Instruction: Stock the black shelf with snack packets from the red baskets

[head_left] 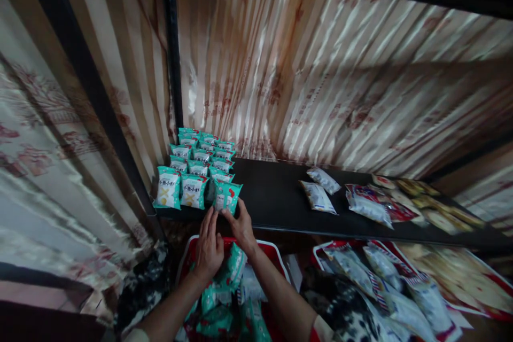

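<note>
Forearms (172,302) spanned a basket (276,248) — right hand (243,227) pinching a packet (226,194), left hand (210,248) straight-fingered at its base — where light pressure seemed best.

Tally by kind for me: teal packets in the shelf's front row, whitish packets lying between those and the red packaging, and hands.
Front-row teal packets: 3
Whitish packets: 2
Hands, left hand and right hand: 2
Total: 7
</note>
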`<action>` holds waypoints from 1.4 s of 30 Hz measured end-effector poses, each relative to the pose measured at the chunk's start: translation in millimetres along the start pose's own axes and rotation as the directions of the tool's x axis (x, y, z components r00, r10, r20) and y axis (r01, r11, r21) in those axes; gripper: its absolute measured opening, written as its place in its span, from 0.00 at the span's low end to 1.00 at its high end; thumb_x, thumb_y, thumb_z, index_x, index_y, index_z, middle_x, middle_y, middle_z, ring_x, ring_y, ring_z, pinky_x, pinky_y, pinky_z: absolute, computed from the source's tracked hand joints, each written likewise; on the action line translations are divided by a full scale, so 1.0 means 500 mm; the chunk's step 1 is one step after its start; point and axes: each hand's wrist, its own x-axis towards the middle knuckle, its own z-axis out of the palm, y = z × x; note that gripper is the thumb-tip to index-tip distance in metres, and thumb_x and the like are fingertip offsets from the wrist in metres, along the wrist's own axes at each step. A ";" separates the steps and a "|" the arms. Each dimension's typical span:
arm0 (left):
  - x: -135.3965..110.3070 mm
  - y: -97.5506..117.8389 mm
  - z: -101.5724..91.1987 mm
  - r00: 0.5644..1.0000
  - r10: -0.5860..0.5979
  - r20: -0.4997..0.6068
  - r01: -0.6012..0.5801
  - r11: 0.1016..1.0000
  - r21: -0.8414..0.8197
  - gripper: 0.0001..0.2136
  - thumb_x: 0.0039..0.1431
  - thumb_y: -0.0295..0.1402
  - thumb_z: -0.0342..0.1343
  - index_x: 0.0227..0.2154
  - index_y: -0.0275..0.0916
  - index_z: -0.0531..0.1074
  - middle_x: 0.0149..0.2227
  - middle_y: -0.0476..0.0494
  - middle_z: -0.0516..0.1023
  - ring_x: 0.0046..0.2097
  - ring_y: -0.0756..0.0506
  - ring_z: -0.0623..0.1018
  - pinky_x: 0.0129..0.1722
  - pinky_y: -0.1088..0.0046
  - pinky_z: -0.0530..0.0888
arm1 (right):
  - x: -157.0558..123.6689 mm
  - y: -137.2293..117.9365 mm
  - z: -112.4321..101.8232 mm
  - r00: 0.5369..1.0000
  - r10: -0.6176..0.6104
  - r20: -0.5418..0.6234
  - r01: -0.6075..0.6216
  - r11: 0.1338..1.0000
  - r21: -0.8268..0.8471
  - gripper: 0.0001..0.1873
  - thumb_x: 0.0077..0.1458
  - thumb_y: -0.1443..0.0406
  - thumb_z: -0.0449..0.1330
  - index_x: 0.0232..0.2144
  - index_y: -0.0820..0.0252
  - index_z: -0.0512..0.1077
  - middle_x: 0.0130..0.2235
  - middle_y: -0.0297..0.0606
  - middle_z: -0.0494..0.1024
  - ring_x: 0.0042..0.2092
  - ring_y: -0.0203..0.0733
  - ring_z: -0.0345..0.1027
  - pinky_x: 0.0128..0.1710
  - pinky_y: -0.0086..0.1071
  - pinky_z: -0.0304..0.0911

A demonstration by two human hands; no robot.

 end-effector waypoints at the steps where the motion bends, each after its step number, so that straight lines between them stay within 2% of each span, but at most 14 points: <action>1: 0.000 -0.005 0.002 1.000 0.001 -0.004 -0.001 1.000 0.002 0.27 0.58 0.24 0.40 0.61 0.41 0.50 0.64 0.41 0.54 0.64 0.44 0.55 0.61 0.60 0.58 | 0.001 0.002 0.003 1.000 -0.008 0.001 0.008 1.000 -0.009 0.28 0.48 0.55 0.60 0.50 0.60 0.63 0.46 0.40 0.75 0.47 0.46 0.68 0.50 0.38 0.61; 10: 0.006 -0.011 0.014 0.999 -0.027 -0.020 0.028 0.999 0.023 0.27 0.56 0.23 0.41 0.60 0.39 0.53 0.64 0.40 0.54 0.64 0.42 0.55 0.61 0.59 0.58 | 0.004 0.033 0.025 0.996 -0.086 -0.017 0.083 0.985 -0.152 0.24 0.51 0.57 0.58 0.49 0.59 0.64 0.47 0.42 0.73 0.49 0.46 0.66 0.51 0.38 0.60; 16: 0.015 -0.011 0.016 0.999 -0.022 -0.042 0.023 1.000 0.017 0.28 0.56 0.22 0.41 0.61 0.38 0.51 0.64 0.38 0.53 0.64 0.42 0.55 0.61 0.58 0.59 | 0.004 0.024 0.024 0.984 -0.174 -0.048 0.154 0.948 -0.278 0.21 0.53 0.57 0.57 0.47 0.58 0.66 0.45 0.43 0.71 0.48 0.45 0.64 0.51 0.37 0.60; 27: 0.013 -0.029 0.029 0.989 -0.025 -0.143 0.033 0.998 0.048 0.27 0.55 0.21 0.43 0.59 0.39 0.54 0.62 0.36 0.55 0.63 0.40 0.57 0.59 0.55 0.61 | 0.003 0.025 0.041 0.983 -0.183 0.006 0.175 0.933 -0.313 0.16 0.53 0.61 0.57 0.44 0.58 0.69 0.41 0.41 0.72 0.43 0.44 0.67 0.46 0.37 0.64; 30: 0.015 -0.024 0.027 0.988 -0.027 -0.153 0.034 0.998 0.045 0.28 0.54 0.20 0.43 0.59 0.39 0.54 0.61 0.36 0.56 0.63 0.40 0.57 0.59 0.55 0.61 | 0.001 0.032 0.041 0.979 -0.203 -0.017 0.185 0.921 -0.343 0.20 0.52 0.59 0.59 0.48 0.57 0.67 0.41 0.41 0.72 0.43 0.45 0.67 0.45 0.38 0.65; 33: 0.017 -0.021 0.027 0.987 -0.030 -0.159 0.037 0.998 0.046 0.28 0.53 0.20 0.42 0.59 0.38 0.53 0.60 0.36 0.57 0.62 0.41 0.58 0.59 0.56 0.61 | -0.002 0.044 0.039 0.975 -0.207 -0.080 0.165 0.917 -0.364 0.33 0.49 0.56 0.60 0.56 0.59 0.59 0.47 0.45 0.69 0.48 0.48 0.65 0.49 0.42 0.63; 35: 0.018 -0.020 0.028 0.986 -0.033 -0.166 0.041 0.998 0.046 0.27 0.54 0.21 0.43 0.59 0.37 0.53 0.60 0.35 0.57 0.61 0.40 0.59 0.59 0.56 0.61 | -0.003 0.052 0.038 0.969 -0.221 -0.108 0.170 0.920 -0.352 0.37 0.50 0.54 0.60 0.59 0.60 0.54 0.51 0.48 0.66 0.52 0.49 0.62 0.52 0.43 0.61; 38: 0.017 -0.018 0.029 0.984 -0.036 -0.175 0.044 0.998 0.041 0.28 0.55 0.22 0.43 0.59 0.38 0.52 0.60 0.36 0.56 0.61 0.40 0.59 0.58 0.56 0.62 | 0.000 0.056 0.036 0.959 -0.252 -0.127 0.199 0.924 -0.326 0.36 0.53 0.53 0.56 0.59 0.61 0.53 0.55 0.49 0.63 0.56 0.49 0.58 0.56 0.44 0.57; 42: 0.017 -0.013 0.027 0.985 -0.034 -0.167 0.038 0.999 0.020 0.28 0.55 0.22 0.42 0.60 0.41 0.51 0.60 0.36 0.53 0.61 0.40 0.59 0.57 0.57 0.63 | 0.012 0.047 0.040 0.959 -0.258 -0.116 0.211 0.925 -0.316 0.29 0.56 0.53 0.53 0.57 0.58 0.58 0.55 0.46 0.65 0.57 0.47 0.58 0.57 0.44 0.55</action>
